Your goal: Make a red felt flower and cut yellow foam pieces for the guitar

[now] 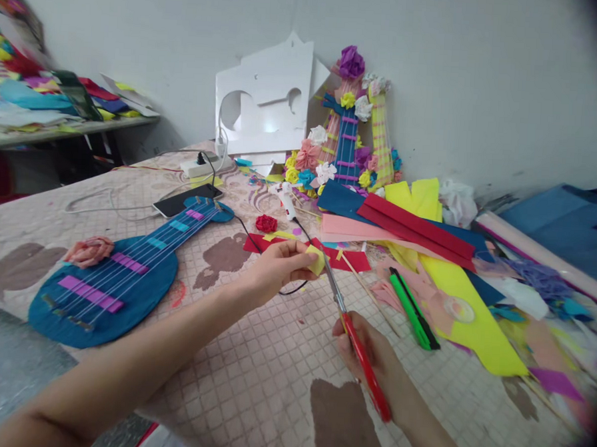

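My left hand point(281, 262) pinches a small folded piece of yellow paper point(318, 260) between thumb and fingertips, over the middle of the table. Wrapped round the red handles of a pair of scissors point(364, 364) is my right hand point(391, 363). The metal blades point up and away, against or just beside the yellow paper's right edge; I cannot tell whether they touch it. Behind the paper lie red paper pieces point(352, 260) and a red paper flower point(266, 223). A white glue gun point(284, 197) rests farther back.
Left lies a blue paper guitar point(119, 287) with a pink flower, near a phone point(187, 201) and power strip point(206, 165). Decorated guitars point(347, 139) lean on the wall. At right are a green cutter point(414, 309), thin sticks, yellow paper point(474, 313) and scraps.
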`<state>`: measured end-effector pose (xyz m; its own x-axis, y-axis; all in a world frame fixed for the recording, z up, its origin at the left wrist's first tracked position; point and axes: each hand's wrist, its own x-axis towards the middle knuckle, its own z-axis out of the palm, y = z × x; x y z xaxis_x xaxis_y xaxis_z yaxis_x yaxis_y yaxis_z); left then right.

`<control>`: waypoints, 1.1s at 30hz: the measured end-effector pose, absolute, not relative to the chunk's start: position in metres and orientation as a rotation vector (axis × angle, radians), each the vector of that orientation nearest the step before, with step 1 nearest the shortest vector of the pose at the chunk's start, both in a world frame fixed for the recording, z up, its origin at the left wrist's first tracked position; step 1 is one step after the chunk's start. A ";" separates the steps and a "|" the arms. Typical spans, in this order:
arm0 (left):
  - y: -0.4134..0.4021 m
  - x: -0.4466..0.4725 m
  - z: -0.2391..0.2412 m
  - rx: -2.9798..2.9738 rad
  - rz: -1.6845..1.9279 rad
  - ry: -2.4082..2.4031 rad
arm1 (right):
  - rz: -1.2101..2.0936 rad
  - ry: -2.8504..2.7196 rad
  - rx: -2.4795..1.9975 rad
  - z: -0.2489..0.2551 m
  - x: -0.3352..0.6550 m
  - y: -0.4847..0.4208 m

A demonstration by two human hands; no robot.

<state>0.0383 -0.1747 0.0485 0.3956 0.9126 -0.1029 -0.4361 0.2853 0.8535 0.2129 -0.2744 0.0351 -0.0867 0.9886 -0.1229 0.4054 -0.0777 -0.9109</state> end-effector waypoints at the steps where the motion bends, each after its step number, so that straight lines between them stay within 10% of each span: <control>1: -0.175 0.038 0.048 0.849 1.001 0.681 | 1.146 -1.543 -1.535 0.035 0.213 -0.274; 33: -0.164 0.030 0.046 0.965 0.891 0.622 | 1.253 -1.475 -1.509 0.029 0.219 -0.275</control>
